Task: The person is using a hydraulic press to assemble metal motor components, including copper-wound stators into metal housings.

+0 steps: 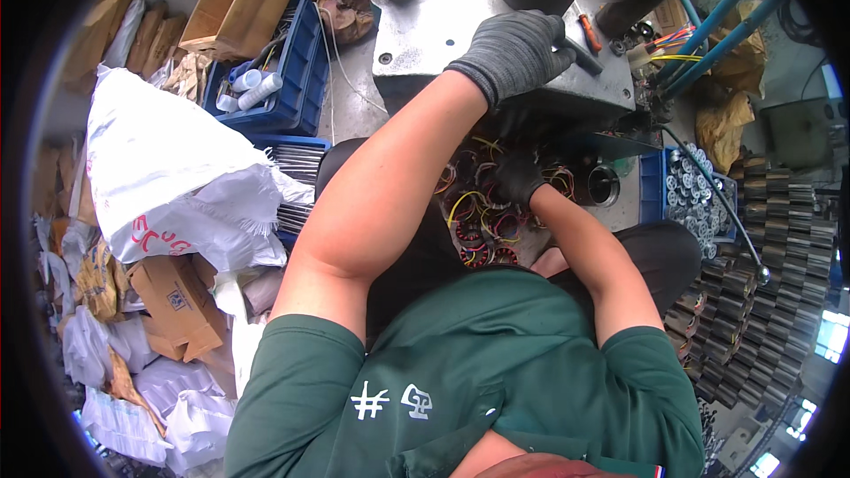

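Note:
My left hand (513, 55), in a grey knitted glove, is closed over the metal plate of a press-like machine (429, 40). A short dark bar (583, 58) sticks out past its thumb side, and the fingers appear wrapped round the bar's near end. Lower down, in the shadow below the plate, my right hand (519, 179) wears a dark glove and reaches in among several wound motor stators (474, 232) with yellow, red and black wires. Its fingers are hidden there. Beside this hand lies an open metal cylinder (604, 186).
An orange-handled screwdriver (588, 33) lies on the plate. Left are blue crates (305, 71), a white woven sack (177, 168) and cardboard (177, 305). Right stand a blue crate of metal parts (695, 190), stacked dark cylinders (770, 301), blue pipes (726, 26) and a ball-ended lever (762, 274).

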`<state>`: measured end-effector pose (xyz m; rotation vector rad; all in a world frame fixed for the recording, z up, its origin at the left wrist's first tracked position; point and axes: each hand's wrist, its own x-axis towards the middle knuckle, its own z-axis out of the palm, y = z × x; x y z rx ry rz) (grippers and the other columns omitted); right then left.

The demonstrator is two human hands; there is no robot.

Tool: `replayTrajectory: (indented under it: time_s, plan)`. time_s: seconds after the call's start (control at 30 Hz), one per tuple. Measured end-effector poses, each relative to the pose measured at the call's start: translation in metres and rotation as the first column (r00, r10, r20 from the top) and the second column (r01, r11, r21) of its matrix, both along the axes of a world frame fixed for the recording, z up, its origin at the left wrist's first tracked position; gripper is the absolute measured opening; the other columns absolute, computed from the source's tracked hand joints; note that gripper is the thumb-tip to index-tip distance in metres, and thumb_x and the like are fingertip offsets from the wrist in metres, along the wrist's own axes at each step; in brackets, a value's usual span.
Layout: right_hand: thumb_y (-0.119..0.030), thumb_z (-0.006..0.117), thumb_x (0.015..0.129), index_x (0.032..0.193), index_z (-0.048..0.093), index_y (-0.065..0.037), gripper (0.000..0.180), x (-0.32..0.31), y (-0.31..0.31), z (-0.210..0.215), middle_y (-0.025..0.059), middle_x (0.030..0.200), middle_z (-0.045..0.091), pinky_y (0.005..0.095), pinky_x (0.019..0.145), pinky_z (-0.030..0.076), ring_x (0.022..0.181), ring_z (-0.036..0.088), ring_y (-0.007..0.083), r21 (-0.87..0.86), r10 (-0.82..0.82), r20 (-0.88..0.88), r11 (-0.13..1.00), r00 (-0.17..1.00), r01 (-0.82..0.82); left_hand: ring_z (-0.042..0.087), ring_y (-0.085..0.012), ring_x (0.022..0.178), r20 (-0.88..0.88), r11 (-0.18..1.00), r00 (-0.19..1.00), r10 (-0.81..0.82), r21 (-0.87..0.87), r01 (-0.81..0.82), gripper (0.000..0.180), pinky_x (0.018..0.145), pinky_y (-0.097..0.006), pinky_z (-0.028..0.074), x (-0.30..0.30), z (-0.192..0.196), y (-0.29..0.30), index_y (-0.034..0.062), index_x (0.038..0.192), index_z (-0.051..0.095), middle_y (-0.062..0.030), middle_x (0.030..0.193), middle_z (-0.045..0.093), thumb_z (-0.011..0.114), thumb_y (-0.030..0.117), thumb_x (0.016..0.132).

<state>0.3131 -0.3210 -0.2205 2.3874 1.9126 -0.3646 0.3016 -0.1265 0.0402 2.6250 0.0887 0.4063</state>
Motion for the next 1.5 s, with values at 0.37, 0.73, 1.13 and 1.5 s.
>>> replayTrajectory:
  time_s: [0.37, 0.73, 1.13, 1.5]
  plan:
    - [-0.033, 0.086, 0.067, 0.104, 0.084, -0.018, 0.041, -0.009, -0.008, 0.221, 0.0136, 0.101, 0.073, 0.0492, 0.084, 0.059, 0.091, 0.073, 0.0346, 0.109, 0.179, 0.004, 0.978, 0.984, -0.179, 0.078, -0.0335, 0.101, 0.288, 0.925, 0.918, 0.273, -0.341, -0.168, 0.039, 0.094, -0.044, 0.059, -0.018, 0.019, 0.052, 0.0097, 0.114, 0.079, -0.0160, 0.104, 0.081, 0.073, 0.044, 0.096]
    - [-0.033, 0.087, 0.079, 0.128, 0.080, -0.018, 0.051, 0.064, 0.118, 0.286, 0.0177, 0.120, 0.071, 0.0459, 0.097, 0.059, 0.105, 0.073, 0.0383, 0.518, -0.128, -0.061, 0.844, 0.990, 0.141, 0.074, -0.0130, 0.076, 0.310, 0.280, 0.774, 0.552, -0.943, 0.178, 0.021, 0.066, -0.026, 0.058, -0.011, 0.000, 0.130, -0.0001, 0.110, 0.076, -0.0086, 0.089, 0.078, 0.074, 0.017, 0.099]
    - [-0.032, 0.082, 0.092, 0.146, 0.063, -0.014, 0.060, 0.087, 0.105, 0.254, 0.0231, 0.144, 0.063, 0.0461, 0.100, 0.059, 0.115, 0.072, 0.0421, 0.669, -0.087, -0.142, 0.726, 0.986, 0.160, 0.069, -0.0386, 0.123, 0.037, 0.913, 0.916, 0.400, -0.101, -0.395, 0.045, 0.112, -0.044, 0.052, -0.007, -0.027, 0.123, 0.0155, 0.129, 0.079, -0.0213, 0.130, 0.073, 0.075, 0.032, 0.088]
    - [-0.018, 0.082, 0.091, 0.098, 0.075, -0.003, 0.018, 0.071, -0.056, 0.263, 0.0177, 0.094, 0.070, 0.0424, 0.078, 0.056, 0.085, 0.071, 0.0340, 0.316, -0.322, -0.403, 0.830, 0.857, 0.461, 0.074, -0.0355, 0.104, 0.252, 0.978, 0.957, 0.142, 0.112, -0.174, 0.037, 0.088, -0.050, 0.062, -0.013, -0.006, 0.027, 0.0123, 0.124, 0.074, -0.0158, 0.124, 0.071, 0.076, 0.020, 0.088]
